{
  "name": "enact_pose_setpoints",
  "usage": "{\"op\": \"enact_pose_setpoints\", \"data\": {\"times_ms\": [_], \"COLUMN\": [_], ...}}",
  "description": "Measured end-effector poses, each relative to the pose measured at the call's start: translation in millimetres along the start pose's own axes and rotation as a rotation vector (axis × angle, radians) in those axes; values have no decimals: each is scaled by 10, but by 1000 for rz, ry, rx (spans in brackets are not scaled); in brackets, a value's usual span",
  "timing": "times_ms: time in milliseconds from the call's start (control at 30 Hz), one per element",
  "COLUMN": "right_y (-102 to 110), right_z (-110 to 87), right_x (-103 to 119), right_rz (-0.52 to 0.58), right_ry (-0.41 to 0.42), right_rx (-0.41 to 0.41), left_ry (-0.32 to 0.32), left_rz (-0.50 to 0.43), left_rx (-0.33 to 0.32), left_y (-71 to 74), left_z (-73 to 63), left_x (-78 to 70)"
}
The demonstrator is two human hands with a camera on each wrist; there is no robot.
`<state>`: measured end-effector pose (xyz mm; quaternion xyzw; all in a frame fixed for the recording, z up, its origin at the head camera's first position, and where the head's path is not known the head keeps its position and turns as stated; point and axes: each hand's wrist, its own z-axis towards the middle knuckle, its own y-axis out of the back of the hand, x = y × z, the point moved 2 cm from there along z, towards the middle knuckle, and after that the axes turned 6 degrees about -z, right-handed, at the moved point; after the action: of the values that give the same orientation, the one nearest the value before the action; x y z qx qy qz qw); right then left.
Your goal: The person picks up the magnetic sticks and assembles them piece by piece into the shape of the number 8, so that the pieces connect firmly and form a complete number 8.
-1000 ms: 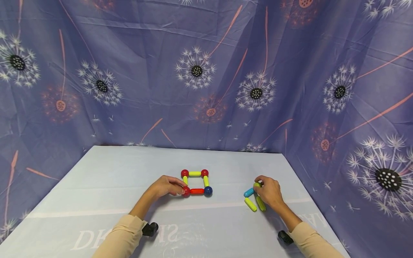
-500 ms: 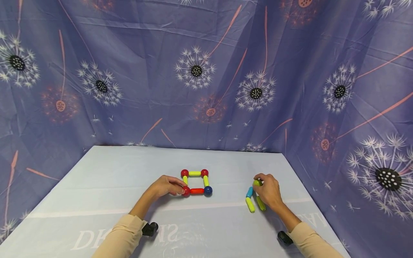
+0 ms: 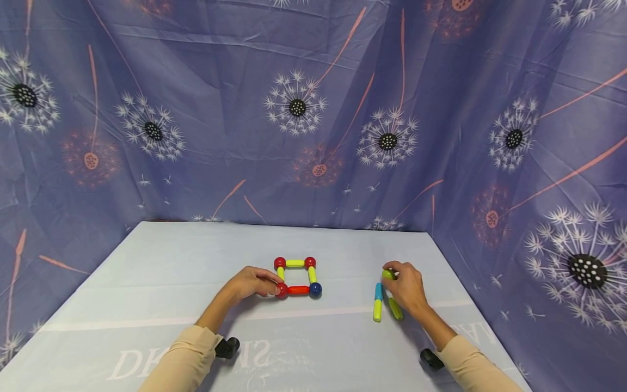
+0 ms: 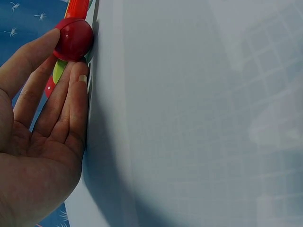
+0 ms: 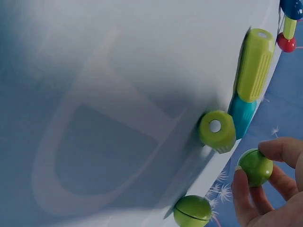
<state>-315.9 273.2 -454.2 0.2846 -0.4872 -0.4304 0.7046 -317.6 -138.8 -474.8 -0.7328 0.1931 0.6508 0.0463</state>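
Observation:
A square frame of magnetic rods and balls lies on the table in the head view. My left hand (image 3: 254, 282) pinches its near-left red ball (image 4: 74, 39) between thumb and fingers. A red rod (image 3: 299, 290) joins that ball to a dark blue ball (image 3: 315, 289). On the right, my right hand (image 3: 406, 286) holds a green ball (image 5: 255, 167) in its fingertips. Beside that hand a blue rod (image 3: 379, 291) and a yellow-green rod (image 3: 377, 311) lie end to end. An olive-green rod (image 3: 395, 309) lies close by, partly hidden by the hand.
A second green ball (image 5: 191, 211) shows in the right wrist view; the hand hides it in the head view. The pale table (image 3: 206, 245) meets a patterned purple cloth (image 3: 235, 136) at the back and right.
The yellow-green rod and the blue rod have swung from an angle into a straight line, end to end. My right hand has shifted slightly up and left with the green ball. My left hand stays put.

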Motion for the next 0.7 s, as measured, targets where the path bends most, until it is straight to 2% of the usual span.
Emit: {"op": "enact_pose_setpoints", "data": {"times_ms": [367, 700], "right_y": [-20, -104], "right_z": [-10, -35], "right_x": [197, 483], "right_rz": [87, 151], "right_ry": [28, 34], "right_rx": [48, 100], "left_ry": [-3, -6], "left_rz": [2, -10], "left_rx": [1, 2], "left_y": [1, -1], "left_z": [3, -2], "left_x": [20, 13]}}
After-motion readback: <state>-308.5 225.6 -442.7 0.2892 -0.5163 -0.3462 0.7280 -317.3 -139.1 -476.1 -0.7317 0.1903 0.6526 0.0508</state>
